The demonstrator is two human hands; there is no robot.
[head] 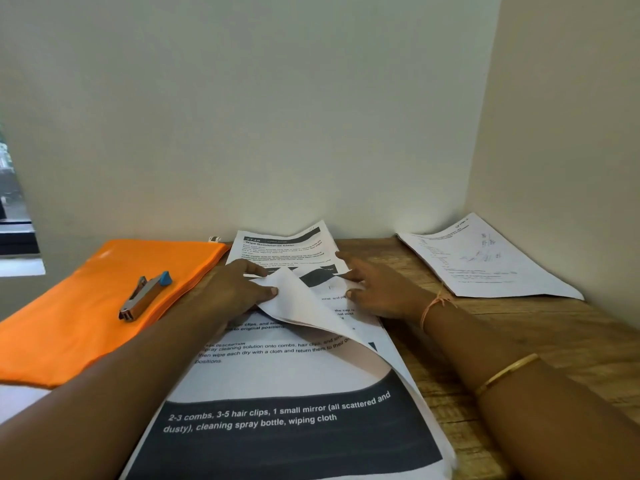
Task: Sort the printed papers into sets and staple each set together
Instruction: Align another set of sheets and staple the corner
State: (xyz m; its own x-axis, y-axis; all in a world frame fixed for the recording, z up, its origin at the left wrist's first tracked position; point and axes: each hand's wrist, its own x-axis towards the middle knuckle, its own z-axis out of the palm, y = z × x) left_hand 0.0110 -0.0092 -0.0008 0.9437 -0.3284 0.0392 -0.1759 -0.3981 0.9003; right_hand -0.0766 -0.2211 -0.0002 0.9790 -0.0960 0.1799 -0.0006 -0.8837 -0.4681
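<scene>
In the middle of the desk [512, 327], the left hand [239, 289] pinches a curled sheet [304, 303] off the printed papers [277, 375] while the right hand [377, 289] presses the pile with straight fingers; sorting, I judge, and next that sheet needs lifting clear.

Pale walls [242, 116], wooden desk [519, 341], window [14, 202] left.

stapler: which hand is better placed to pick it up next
Left, probably. The stapler lies on the orange folder, close beside the left hand, which pinches a lifted sheet. The right hand rests on the papers, farther across.
</scene>
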